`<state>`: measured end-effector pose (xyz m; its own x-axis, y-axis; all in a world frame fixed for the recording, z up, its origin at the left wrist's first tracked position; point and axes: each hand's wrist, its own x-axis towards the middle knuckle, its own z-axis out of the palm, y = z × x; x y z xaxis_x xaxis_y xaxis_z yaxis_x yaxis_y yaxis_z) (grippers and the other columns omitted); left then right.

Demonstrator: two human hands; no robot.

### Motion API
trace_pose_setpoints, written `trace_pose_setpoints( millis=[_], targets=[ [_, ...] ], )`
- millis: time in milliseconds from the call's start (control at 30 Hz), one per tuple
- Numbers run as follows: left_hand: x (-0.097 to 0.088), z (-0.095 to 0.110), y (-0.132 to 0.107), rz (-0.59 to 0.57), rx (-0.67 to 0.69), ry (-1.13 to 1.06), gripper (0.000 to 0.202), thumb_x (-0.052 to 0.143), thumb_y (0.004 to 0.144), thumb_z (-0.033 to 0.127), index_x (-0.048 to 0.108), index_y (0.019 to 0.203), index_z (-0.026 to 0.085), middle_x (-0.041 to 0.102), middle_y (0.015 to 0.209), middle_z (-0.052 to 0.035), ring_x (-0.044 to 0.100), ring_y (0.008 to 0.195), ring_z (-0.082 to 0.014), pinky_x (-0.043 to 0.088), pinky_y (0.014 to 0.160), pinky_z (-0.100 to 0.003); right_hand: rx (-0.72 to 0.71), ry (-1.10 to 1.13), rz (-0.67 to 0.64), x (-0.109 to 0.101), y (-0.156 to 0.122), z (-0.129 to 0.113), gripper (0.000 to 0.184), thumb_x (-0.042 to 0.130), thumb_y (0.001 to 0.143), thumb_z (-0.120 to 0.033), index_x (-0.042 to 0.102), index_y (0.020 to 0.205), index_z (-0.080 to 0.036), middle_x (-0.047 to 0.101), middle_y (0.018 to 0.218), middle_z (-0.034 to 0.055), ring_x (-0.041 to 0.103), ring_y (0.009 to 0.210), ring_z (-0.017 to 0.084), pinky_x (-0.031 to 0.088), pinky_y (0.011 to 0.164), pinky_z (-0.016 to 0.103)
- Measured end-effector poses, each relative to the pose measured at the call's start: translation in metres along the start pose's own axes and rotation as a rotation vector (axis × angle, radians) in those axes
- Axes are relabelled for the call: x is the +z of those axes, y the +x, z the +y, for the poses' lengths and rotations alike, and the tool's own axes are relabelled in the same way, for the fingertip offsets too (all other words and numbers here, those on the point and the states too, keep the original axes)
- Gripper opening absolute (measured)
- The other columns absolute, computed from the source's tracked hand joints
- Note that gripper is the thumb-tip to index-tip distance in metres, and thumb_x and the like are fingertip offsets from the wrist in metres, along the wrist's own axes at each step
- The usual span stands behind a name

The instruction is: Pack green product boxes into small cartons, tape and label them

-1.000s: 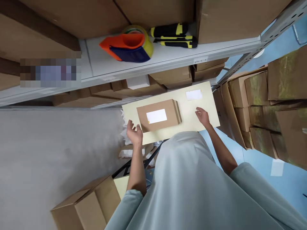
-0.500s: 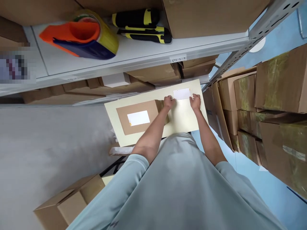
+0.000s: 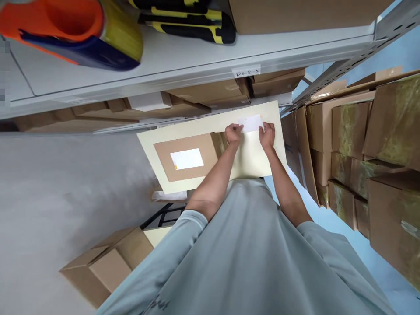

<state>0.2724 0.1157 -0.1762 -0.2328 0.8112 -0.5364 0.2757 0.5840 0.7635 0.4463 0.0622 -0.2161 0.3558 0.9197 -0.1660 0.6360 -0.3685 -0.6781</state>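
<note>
A white label sheet (image 3: 251,123) is at the far right part of a cream tabletop (image 3: 256,162). My left hand (image 3: 233,133) pinches its left edge between thumb and fingers. At the opposite edge, my right hand (image 3: 267,134) grips it with curled fingers. Left of my hands a taped cardboard box (image 3: 164,162) lies on the tabletop, with a white label (image 3: 187,159) on its upper face. My left forearm covers the box's near right corner.
Above the tabletop runs a grey shelf (image 3: 183,61) carrying a tape dispenser (image 3: 82,39) and box cutters (image 3: 193,26). Taped cartons (image 3: 351,127) are stacked to the right. An open carton (image 3: 108,267) stands at lower left, near the grey wall (image 3: 65,183).
The label sheet has tilted slightly, and my left hand's fingers now overlap its left edge. My head view has shifted closer to the shelf. The box stays on the tabletop.
</note>
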Motion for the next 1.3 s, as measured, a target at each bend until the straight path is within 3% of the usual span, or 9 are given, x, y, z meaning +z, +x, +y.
trace_pose_setpoints(
  millis=[133, 267, 500, 600, 700, 833, 933, 1100, 1300],
  targets=[
    [-0.003, 0.004, 0.001, 0.09, -0.106, -0.034, 0.022, 0.088, 0.083, 0.025, 0.068, 0.075, 0.021, 0.071, 0.08, -0.0017, 0.068, 0.084, -0.0189, 0.062, 0.092, -0.038, 0.01, 0.034, -0.028, -0.006, 0.002, -0.008, 0.037, 0.053, 0.113, -0.032, 0.074, 0.139, -0.015, 0.068, 0.125, 0.018, 0.07, 0.121, 0.03, 0.06, 0.117, 0.049],
    [-0.007, 0.012, -0.002, 0.017, -0.12, -0.099, 0.019, 0.088, 0.087, 0.019, 0.07, 0.081, 0.019, 0.07, 0.079, -0.0004, 0.064, 0.076, -0.0148, 0.062, 0.086, -0.034, 0.05, 0.054, -0.005, -0.02, -0.005, -0.022, 0.039, 0.055, 0.112, -0.033, 0.071, 0.143, -0.016, 0.067, 0.134, 0.0195, 0.068, 0.127, 0.032, 0.057, 0.12, 0.052],
    [-0.015, 0.043, -0.024, -0.117, -0.029, -0.207, 0.061, 0.065, 0.106, 0.073, 0.074, 0.084, 0.017, 0.073, 0.082, -0.0069, 0.074, 0.084, -0.0212, 0.061, 0.079, -0.032, -0.125, 0.0, -0.118, -0.028, -0.025, -0.084, 0.043, 0.08, 0.101, -0.046, 0.074, 0.134, -0.02, 0.068, 0.131, 0.0154, 0.067, 0.128, 0.033, 0.058, 0.117, 0.048],
    [-0.012, 0.056, -0.028, -0.145, -0.026, -0.223, 0.068, 0.056, 0.109, 0.077, 0.079, 0.091, 0.015, 0.078, 0.091, -0.0113, 0.078, 0.093, -0.0248, 0.063, 0.085, -0.034, -0.113, -0.025, -0.045, -0.031, -0.02, -0.097, 0.042, 0.076, 0.102, -0.048, 0.071, 0.134, -0.02, 0.068, 0.131, 0.0155, 0.066, 0.129, 0.033, 0.056, 0.118, 0.051],
    [-0.004, 0.06, -0.024, -0.164, 0.035, -0.172, 0.061, 0.054, 0.114, 0.067, 0.082, 0.099, 0.014, 0.082, 0.104, -0.0139, 0.08, 0.103, -0.0279, 0.063, 0.092, -0.037, -0.105, 0.006, 0.019, -0.044, -0.007, -0.091, 0.036, 0.071, 0.105, -0.046, 0.069, 0.131, -0.022, 0.069, 0.13, 0.0134, 0.068, 0.125, 0.031, 0.058, 0.116, 0.049],
    [0.012, 0.052, -0.014, -0.232, 0.259, 0.057, 0.025, 0.069, 0.107, 0.035, 0.085, 0.116, 0.018, 0.082, 0.131, -0.0123, 0.075, 0.127, -0.0314, 0.06, 0.111, -0.041, -0.068, 0.019, -0.004, -0.063, 0.014, -0.069, 0.03, 0.054, 0.113, -0.045, 0.069, 0.124, -0.021, 0.072, 0.121, 0.0107, 0.073, 0.116, 0.027, 0.06, 0.114, 0.048],
    [0.024, 0.041, -0.009, -0.324, 0.404, 0.227, 0.035, 0.072, 0.1, 0.023, 0.082, 0.133, 0.02, 0.075, 0.151, -0.0132, 0.069, 0.14, -0.0334, 0.053, 0.124, -0.045, -0.07, -0.007, -0.021, -0.069, 0.027, -0.055, 0.036, 0.047, 0.116, -0.048, 0.071, 0.117, -0.02, 0.073, 0.112, 0.0088, 0.075, 0.112, 0.025, 0.061, 0.112, 0.046],
    [0.037, 0.021, -0.003, -0.443, 0.498, 0.414, 0.053, 0.073, 0.099, 0.03, 0.073, 0.15, 0.018, 0.059, 0.172, -0.0161, 0.052, 0.16, -0.038, 0.037, 0.138, -0.053, -0.088, -0.036, 0.048, -0.068, 0.04, -0.042, 0.046, 0.042, 0.119, -0.054, 0.07, 0.113, -0.018, 0.074, 0.107, 0.0101, 0.076, 0.119, 0.028, 0.061, 0.114, 0.05],
    [0.042, 0.007, 0.002, -0.576, 0.474, 0.551, 0.066, 0.071, 0.099, 0.042, 0.063, 0.162, 0.027, 0.042, 0.186, -0.0103, 0.036, 0.17, -0.0396, 0.046, 0.132, -0.058, 0.069, 0.098, 0.05, -0.081, 0.045, -0.017, 0.044, 0.057, 0.113, -0.061, 0.069, 0.1, -0.02, 0.073, 0.1, 0.0095, 0.076, 0.112, 0.027, 0.061, 0.115, 0.05]
  ],
)
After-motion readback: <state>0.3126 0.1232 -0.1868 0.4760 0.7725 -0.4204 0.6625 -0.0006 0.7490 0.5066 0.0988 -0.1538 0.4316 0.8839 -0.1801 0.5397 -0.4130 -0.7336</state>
